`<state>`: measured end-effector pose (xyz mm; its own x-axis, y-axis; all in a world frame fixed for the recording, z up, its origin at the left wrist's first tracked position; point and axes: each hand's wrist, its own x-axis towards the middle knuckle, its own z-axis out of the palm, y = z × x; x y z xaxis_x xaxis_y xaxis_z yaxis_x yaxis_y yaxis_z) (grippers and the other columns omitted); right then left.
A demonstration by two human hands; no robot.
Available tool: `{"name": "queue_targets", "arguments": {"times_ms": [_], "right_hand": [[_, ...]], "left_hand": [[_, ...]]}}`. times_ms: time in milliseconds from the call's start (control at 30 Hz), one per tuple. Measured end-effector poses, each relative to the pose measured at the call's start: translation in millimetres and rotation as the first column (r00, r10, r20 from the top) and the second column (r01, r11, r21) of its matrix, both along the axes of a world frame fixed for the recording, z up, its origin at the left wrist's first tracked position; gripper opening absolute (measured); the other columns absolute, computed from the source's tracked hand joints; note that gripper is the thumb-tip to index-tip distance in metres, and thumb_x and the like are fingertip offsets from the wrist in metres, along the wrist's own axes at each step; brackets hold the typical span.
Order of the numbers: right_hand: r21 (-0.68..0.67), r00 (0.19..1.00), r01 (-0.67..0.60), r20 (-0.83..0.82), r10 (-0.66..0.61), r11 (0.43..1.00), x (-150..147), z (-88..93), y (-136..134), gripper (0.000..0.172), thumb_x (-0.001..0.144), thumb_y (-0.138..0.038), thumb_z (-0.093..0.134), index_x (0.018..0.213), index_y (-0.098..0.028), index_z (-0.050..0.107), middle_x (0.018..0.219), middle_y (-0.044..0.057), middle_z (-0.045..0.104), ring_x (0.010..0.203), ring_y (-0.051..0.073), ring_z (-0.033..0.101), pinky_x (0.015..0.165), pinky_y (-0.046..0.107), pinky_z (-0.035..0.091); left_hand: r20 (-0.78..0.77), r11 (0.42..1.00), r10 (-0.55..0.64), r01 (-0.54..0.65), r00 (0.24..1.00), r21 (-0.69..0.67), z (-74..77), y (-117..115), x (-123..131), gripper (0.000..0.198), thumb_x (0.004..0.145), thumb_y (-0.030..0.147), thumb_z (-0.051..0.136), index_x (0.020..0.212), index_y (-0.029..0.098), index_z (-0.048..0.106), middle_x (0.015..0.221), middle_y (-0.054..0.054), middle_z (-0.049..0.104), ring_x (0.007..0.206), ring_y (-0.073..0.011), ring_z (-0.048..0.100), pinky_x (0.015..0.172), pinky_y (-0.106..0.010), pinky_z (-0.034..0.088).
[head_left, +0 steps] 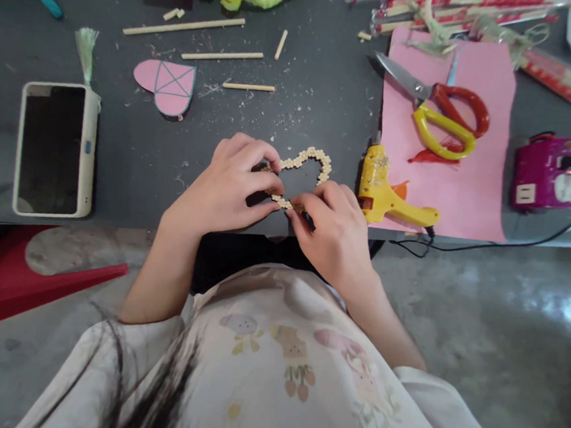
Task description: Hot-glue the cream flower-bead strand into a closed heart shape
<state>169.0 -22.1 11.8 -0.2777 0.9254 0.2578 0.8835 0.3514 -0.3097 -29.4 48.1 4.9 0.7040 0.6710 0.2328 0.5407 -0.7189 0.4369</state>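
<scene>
A small heart outline made of pale wooden bits (309,157) lies on the dark grey table (121,153) near its front edge. My left hand (231,182) curls over the heart's left side, fingers bent and pinching it. My right hand (331,228) is closed at the heart's lower tip, pressing a small piece there; what its fingers hold is too small to name. A yellow glue gun (384,193) lies just right of my right hand.
Red and yellow scissors (444,114) rest on a pink paper sheet (472,190). A phone (54,147) lies at the left, a pink paper heart (169,85) and wooden sticks (222,55) behind, a magenta device (549,172) with a cable at the right.
</scene>
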Motion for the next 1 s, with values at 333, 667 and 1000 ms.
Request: {"name": "queue_targets", "arguments": {"times_ms": [333, 667, 1000], "right_hand": [[-0.019, 0.999, 0.022, -0.041, -0.023, 1.0, 25, 23.3, -7, 0.016, 0.095, -0.024, 0.057, 0.09, -0.016, 0.07, 0.085, 0.006, 0.063, 0.081, 0.02, 0.057, 0.077, 0.033, 0.048], [-0.074, 0.993, 0.117, -0.026, -0.119, 0.99, 49, 27.6, -10, 0.017, 0.093, -0.013, 0.047, 0.096, -0.018, 0.063, 0.091, 0.007, 0.069, 0.085, 0.02, 0.064, 0.078, 0.032, 0.05], [-0.212, 0.992, 0.087, -0.075, -0.105, 0.973, 34, 24.1, -11, 0.028, 0.087, -0.009, 0.04, 0.11, -0.018, 0.055, 0.102, 0.009, 0.072, 0.082, 0.02, 0.069, 0.066, 0.03, 0.049]], "left_hand": [[-0.013, 0.992, 0.112, -0.111, 0.994, 0.061, 12.9, -18, -6, 0.016, 0.091, 0.034, 0.065, 0.102, 0.025, 0.072, 0.113, -0.006, 0.066, 0.106, -0.0267, 0.058, 0.092, -0.046, 0.044], [0.127, 0.876, 0.452, -0.466, 0.883, 0.122, -5.7, -71, 2, 0.016, 0.087, 0.014, 0.062, 0.098, 0.02, 0.071, 0.094, -0.005, 0.073, 0.088, -0.0215, 0.064, 0.085, -0.038, 0.049], [0.083, 0.753, 0.654, -0.658, 0.752, 0.02, -4.9, -91, 32, 0.033, 0.087, 0.015, 0.056, 0.12, 0.016, 0.062, 0.115, -0.01, 0.071, 0.109, -0.0266, 0.061, 0.101, -0.043, 0.043]]}}
